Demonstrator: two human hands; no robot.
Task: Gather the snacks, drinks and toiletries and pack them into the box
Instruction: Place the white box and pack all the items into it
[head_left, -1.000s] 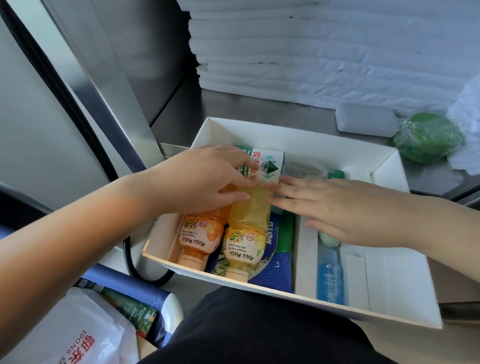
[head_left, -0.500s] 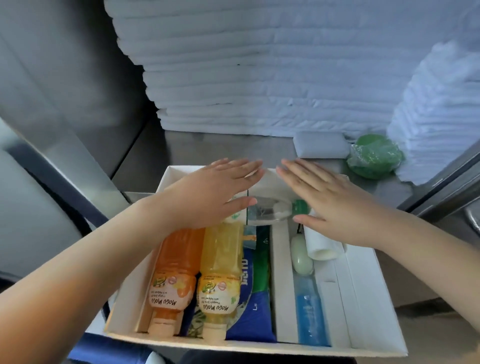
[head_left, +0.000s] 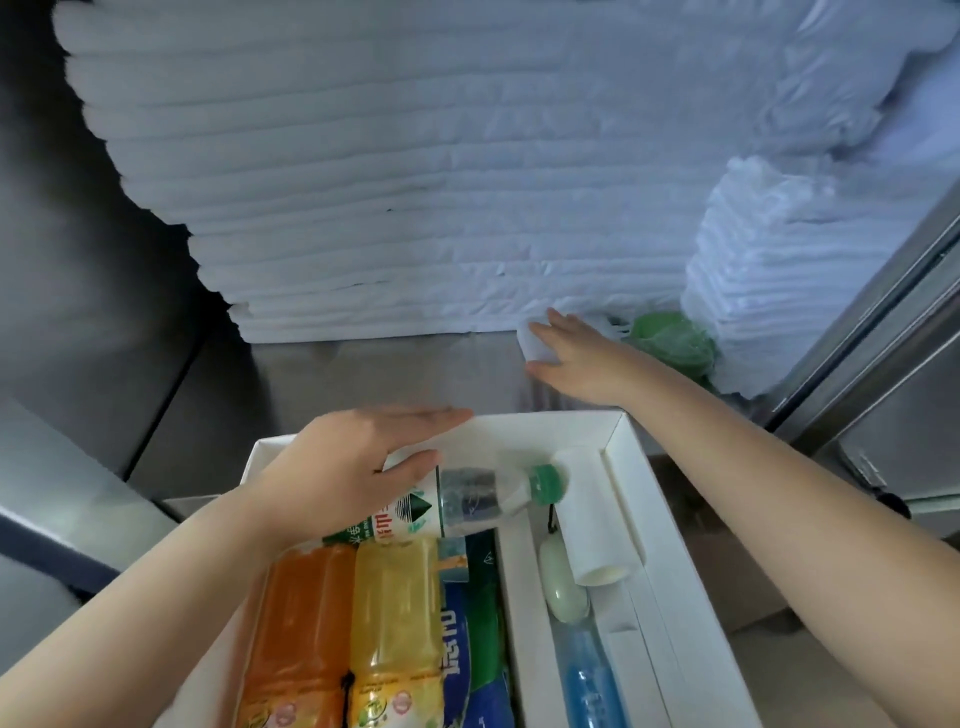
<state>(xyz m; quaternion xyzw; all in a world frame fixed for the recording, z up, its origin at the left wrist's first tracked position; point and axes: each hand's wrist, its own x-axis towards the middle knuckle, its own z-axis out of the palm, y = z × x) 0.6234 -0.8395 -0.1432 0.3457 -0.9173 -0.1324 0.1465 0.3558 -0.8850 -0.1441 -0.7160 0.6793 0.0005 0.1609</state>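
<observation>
We note the right hand (head_left: 576, 358) has left the box (head_left: 621, 441) and now closes around the white packet (head_left: 535, 340) on the shelf; the left hand (head_left: 358, 467) has shifted slightly over the water bottle (head_left: 478, 499).

Soft, even daylight is washing the towels (head_left: 415, 182) pale blue; the left metal wall (head_left: 78, 260) is sitting dim; edges are bowing, and the whole view is looking slightly blurred

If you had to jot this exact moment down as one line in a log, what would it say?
phase: packing | left hand: flat on water bottle in box | right hand: on white packet on shelf, outside box | green bundle: unpacked
</observation>
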